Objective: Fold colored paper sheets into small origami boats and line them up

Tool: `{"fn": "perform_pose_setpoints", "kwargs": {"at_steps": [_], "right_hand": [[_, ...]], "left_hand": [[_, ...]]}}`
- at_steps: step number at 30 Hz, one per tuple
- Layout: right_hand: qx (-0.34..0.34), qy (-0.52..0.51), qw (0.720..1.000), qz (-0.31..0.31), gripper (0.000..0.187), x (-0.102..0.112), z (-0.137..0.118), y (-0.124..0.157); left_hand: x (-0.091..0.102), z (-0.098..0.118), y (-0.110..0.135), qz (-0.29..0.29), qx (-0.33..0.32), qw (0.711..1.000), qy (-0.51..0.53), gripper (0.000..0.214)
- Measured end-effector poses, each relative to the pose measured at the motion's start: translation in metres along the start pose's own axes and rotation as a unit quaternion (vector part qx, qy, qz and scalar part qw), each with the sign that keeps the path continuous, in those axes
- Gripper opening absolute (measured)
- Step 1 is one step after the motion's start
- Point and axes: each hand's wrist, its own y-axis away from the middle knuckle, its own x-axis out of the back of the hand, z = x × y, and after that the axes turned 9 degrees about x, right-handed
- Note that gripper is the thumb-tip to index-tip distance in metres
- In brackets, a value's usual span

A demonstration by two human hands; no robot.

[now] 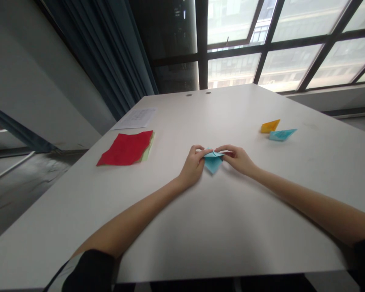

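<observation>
— Start far left of the half-folded blue paper (213,162). What's there?

— A printed white sheet (135,118), far off to its upper left. Nearer, a red sheet (126,148) lies flat on top of a small stack, with a green sheet (148,152) peeking out underneath. None of these looks folded, so I'd judge them as work not yet begun.

— And the hands?

— The left hand (193,166) is on the paper's left side, thumb and fingertips pinched on its upper edge, the forearm stretched long across the table (200,227). The paper itself sits between both hands, its point aimed back at the person, its upper flap lifted slightly. The right hand (239,159) mirrors this from the right, fingertips closed on the same edge, wrist low on the tabletop.

— Further right?

— An orange folded piece (270,126) and a pale blue folded piece (282,134), just beside each other, well apart from the paper. Those two seem finished; the one in hand looks partway through.
</observation>
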Motion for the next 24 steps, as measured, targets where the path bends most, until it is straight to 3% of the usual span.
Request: {"fn": "perform_pose_setpoints", "kwargs": {"at_steps": [4, 8, 15, 24], "right_hand": [[0.056, 0.084, 0.994, -0.047, 0.026, 0.006, 0.005, 0.0], [0.144, 0.196, 0.964, -0.109, 0.031, 0.014, 0.007, 0.001], [0.2, 0.238, 0.922, -0.231, 0.032, 0.026, 0.011, 0.0], [0.206, 0.244, 0.921, -0.225, 0.029, 0.018, 0.012, -0.001]], "left_hand": [[0.002, -0.014, -0.006, -0.043, -0.032, 0.998, -0.015, 0.037], [0.004, -0.023, -0.006, -0.083, -0.062, 0.992, -0.065, 0.037], [0.006, -0.018, -0.002, -0.133, -0.114, 0.967, -0.187, 0.036], [0.004, -0.011, 0.001, -0.091, -0.071, 0.977, -0.178, 0.023]]}}
